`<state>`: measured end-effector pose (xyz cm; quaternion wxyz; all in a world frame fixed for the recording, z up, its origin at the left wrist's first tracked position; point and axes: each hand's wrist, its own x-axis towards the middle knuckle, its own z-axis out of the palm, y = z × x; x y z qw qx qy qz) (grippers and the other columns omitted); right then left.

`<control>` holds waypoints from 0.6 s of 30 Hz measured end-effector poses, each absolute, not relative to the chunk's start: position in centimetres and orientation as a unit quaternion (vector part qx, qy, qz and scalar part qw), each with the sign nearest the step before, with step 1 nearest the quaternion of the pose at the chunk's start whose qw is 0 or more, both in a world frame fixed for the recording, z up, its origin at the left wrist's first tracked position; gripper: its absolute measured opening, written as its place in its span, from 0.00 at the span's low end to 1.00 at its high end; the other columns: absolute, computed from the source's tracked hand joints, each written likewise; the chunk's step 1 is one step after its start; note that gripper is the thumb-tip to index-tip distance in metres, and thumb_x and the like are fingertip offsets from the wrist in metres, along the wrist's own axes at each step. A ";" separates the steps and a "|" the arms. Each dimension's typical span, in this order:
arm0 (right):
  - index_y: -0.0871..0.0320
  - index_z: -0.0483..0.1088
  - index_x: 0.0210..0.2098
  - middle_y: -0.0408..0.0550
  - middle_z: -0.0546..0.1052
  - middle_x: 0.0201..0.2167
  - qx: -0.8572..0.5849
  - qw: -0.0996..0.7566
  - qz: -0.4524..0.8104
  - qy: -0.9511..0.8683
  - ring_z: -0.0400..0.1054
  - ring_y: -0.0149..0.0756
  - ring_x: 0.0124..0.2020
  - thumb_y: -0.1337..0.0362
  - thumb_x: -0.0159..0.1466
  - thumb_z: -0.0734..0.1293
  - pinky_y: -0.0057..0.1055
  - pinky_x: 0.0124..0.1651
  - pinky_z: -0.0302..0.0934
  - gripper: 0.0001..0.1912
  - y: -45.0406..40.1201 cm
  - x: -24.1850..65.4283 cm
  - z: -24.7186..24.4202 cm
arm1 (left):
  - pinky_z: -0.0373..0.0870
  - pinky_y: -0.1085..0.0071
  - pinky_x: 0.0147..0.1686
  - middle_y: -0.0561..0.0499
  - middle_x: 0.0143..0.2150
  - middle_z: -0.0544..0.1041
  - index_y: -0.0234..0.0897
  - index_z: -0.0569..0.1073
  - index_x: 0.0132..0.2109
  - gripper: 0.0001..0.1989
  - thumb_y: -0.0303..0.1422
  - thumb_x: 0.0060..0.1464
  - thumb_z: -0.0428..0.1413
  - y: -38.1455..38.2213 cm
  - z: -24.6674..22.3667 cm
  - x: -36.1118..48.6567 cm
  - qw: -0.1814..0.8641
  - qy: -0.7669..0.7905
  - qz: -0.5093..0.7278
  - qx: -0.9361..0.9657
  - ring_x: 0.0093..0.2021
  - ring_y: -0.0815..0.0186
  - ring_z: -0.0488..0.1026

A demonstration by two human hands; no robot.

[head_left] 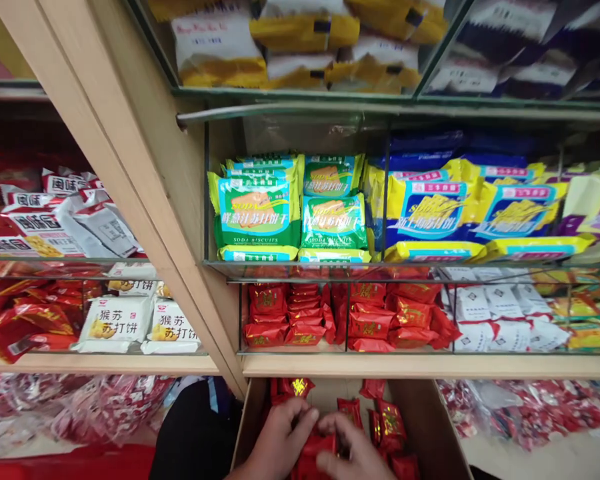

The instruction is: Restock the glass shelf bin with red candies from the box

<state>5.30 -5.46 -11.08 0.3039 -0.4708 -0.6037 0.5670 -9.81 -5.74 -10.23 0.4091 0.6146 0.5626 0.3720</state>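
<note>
Both hands are low in the head view, inside an open cardboard box [433,433] with small red foil snack packets in it. My left hand [283,440] has its fingers curled, the thumb along the side of a red snack packet [317,455]. From the other side my right hand [355,450] closes its bent fingers round the same packet. Parts of the packet and some fingertips are hidden by the hands. Around them lie more loose red packets [392,423] with gold print, some at the back of the box.
Above the box, a wooden shelf edge [430,366] carries glass-fronted bins of red packets [373,325] and white packets [503,303]. Higher up are green soda biscuit packs [257,212] and blue-yellow packs [427,207]. A wooden upright [145,180] stands left. Bagged goods [535,410] lie beneath.
</note>
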 end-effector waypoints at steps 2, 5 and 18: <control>0.57 0.60 0.19 0.37 0.59 0.17 -0.505 0.395 0.516 -0.568 0.55 0.29 0.22 0.49 0.53 0.63 0.25 0.26 0.53 0.18 -5.2 5.1 -10.4 | 0.61 0.77 0.24 0.54 0.20 0.68 0.35 0.68 0.25 0.13 0.37 0.53 0.49 -5.2 -8.8 -8.6 0.387 0.558 0.400 0.615 0.23 0.70 0.65; 0.56 0.55 0.18 0.37 0.56 0.17 -0.553 0.434 0.478 -0.526 0.52 0.29 0.22 0.48 0.58 0.57 0.26 0.27 0.50 0.21 -4.9 5.0 -10.0 | 0.62 0.76 0.27 0.54 0.24 0.69 0.35 0.68 0.31 0.10 0.36 0.55 0.48 -4.4 -7.9 -7.5 0.380 0.571 0.419 0.595 0.25 0.70 0.65; 0.56 0.56 0.17 0.37 0.57 0.16 -0.617 0.458 0.424 -0.479 0.51 0.30 0.22 0.47 0.58 0.58 0.27 0.28 0.48 0.21 -4.9 5.6 -9.5 | 0.63 0.76 0.27 0.55 0.25 0.70 0.37 0.66 0.33 0.08 0.35 0.56 0.47 -3.9 -7.3 -6.7 0.308 0.588 0.471 0.581 0.25 0.70 0.66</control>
